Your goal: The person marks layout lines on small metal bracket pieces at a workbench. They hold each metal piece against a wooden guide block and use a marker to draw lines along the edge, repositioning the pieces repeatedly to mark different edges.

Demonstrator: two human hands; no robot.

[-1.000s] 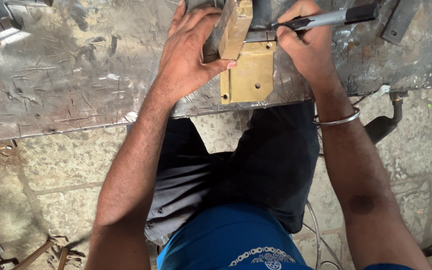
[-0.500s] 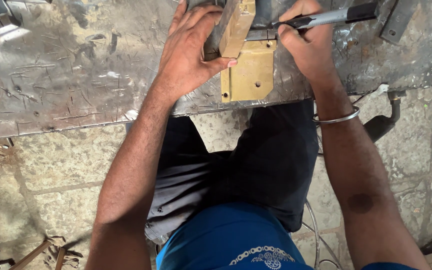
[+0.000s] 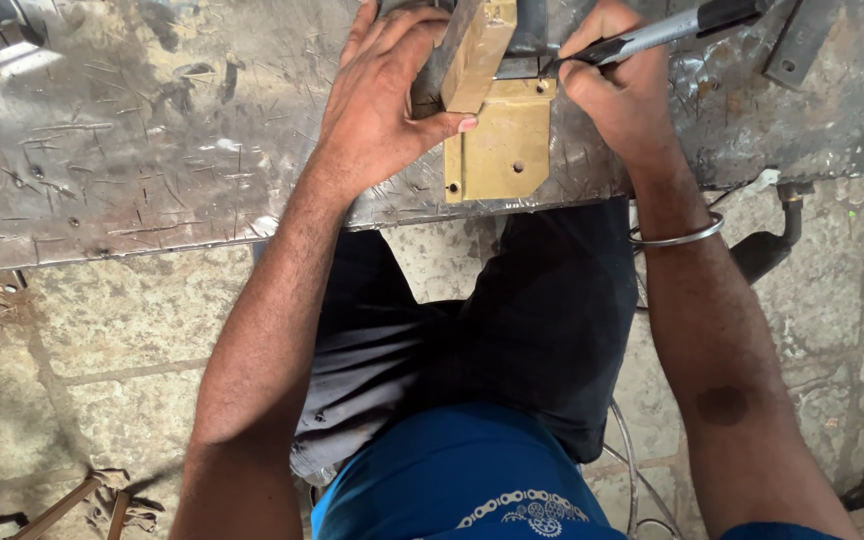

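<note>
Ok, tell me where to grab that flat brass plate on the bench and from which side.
Take the brass plate by its near edge, coming from the person's side: that edge reaches the lip of the metal bench. Its far end is crowded by the left hand, the upright brass block and the right hand with its tool.

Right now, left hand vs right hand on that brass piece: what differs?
The left hand lies spread, palm down, fingers wrapped on the upright brass block, thumb against it; the right hand is curled in a fist-like grip round a metal tool. The left hand holds the workpiece directly; the right meets it only through the tool's tip. The right wrist wears a metal bangle; the left wrist is bare. Both work over the flat brass plate on the scratched steel table.
</note>
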